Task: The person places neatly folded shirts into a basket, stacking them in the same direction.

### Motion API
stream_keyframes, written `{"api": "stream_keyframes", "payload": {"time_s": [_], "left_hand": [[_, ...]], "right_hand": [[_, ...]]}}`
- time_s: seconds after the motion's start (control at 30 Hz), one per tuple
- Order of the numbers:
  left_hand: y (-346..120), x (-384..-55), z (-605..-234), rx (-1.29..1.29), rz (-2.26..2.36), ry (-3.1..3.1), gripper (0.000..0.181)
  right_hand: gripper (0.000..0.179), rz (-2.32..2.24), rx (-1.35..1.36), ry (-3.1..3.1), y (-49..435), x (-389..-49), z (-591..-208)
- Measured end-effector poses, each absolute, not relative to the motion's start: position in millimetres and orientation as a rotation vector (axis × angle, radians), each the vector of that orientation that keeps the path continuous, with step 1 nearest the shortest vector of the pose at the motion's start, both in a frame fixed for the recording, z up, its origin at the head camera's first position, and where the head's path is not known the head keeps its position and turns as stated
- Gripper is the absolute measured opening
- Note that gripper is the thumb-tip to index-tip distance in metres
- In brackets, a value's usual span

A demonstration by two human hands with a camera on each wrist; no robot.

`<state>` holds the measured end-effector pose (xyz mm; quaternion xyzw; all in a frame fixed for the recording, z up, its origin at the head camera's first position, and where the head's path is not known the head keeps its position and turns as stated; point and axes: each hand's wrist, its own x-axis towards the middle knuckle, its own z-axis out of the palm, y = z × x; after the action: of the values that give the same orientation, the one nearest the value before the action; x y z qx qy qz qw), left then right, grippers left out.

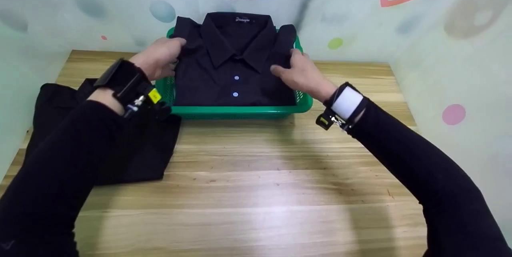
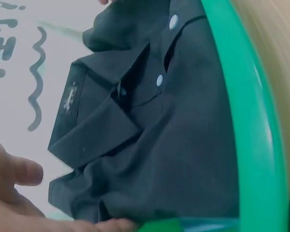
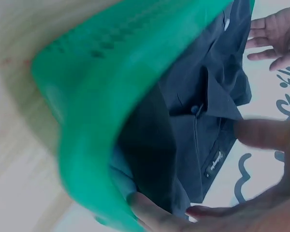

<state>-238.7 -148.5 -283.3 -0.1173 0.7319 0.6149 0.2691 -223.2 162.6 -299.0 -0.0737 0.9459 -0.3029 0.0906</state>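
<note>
A folded black collared shirt (image 1: 248,93) with pale buttons lies face up in a green plastic basket (image 1: 240,110), its collar toward the wall. At the basket's left side is my left hand (image 1: 158,57), thumb by the shirt's shoulder; the right wrist view shows that hand (image 3: 278,36) with fingers spread. My right hand (image 1: 304,73) is over the opposite side, thumb and fingers apart. Its fingertips reach the shirt's edge just inside the rim in the right wrist view. The left wrist view shows my left fingers (image 2: 118,225) along the shirt's near edge, thumb apart.
Another black garment (image 1: 136,161) lies on the wooden table (image 1: 272,193) left of the basket, partly under my left forearm. A printed wall covering (image 1: 344,21) rises behind the basket and at both sides.
</note>
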Motion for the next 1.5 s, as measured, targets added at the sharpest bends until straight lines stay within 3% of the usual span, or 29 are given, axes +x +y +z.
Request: {"api": "stream_keyframes", "payload": {"time_s": [0.5,0.87,1.0,1.23,1.5], "left_hand": [[-152.1,-198.2,-293.1,-0.292,1.786,2.034,0.07],[-158.2,-170.2,-297.0,-0.215,1.861,2.065,0.07],[-164.6,-160.1,-298.9,-0.175,1.863,2.084,0.072],[-195.6,-136.5,-298.8,-0.133,1.876,2.116,0.072],[-248.4,-118.7,-313.3,-0.099,1.738,2.335,0.074]], "right_hand": [[0.048,-1.376,-0.235,2.824,169.7,-206.2,-308.5],[0.029,-1.573,-0.394,2.746,170.7,-181.0,-318.0],[0.022,-1.841,-0.311,2.54,169.5,-170.2,-320.4],[0.017,-2.194,-0.217,2.06,158.7,-152.6,-320.2],[0.021,-2.069,-0.245,1.82,153.9,-140.0,-327.4]]}}
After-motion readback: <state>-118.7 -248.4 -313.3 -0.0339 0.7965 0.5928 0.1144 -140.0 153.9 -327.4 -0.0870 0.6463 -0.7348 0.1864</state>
